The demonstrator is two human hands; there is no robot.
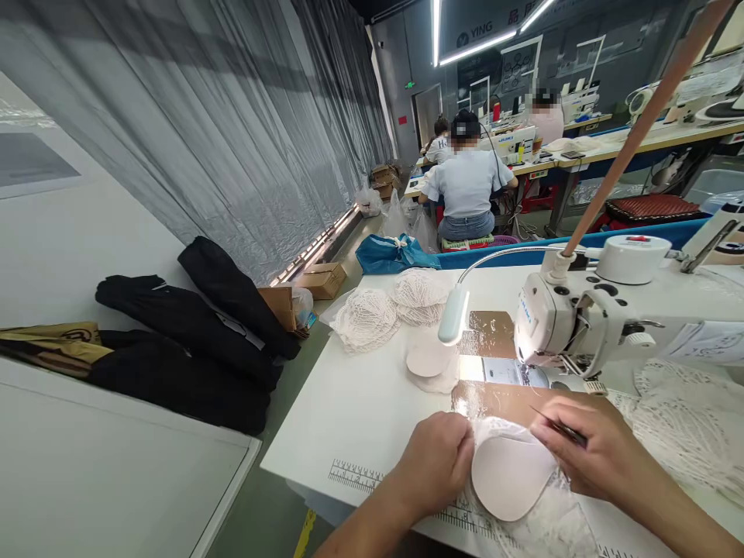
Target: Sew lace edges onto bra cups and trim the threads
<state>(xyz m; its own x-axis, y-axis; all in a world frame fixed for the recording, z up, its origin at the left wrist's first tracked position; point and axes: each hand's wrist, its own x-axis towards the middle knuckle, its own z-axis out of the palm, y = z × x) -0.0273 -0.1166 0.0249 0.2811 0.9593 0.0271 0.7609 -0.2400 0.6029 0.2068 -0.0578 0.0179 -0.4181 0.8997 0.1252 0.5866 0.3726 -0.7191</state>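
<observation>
The left hand (pixel 435 457) pinches the edge of openwork white lace (pixel 555 527), which lies on the smooth white table (pixel 331 411) before the sewing machine (pixel 546 314). A matte, rounded pale pad (pixel 511 477) sits on it, between the 2 hands. The right hand (pixel 598 448) grasps a slim, pointed, dark tool (pixel 572 434).
</observation>
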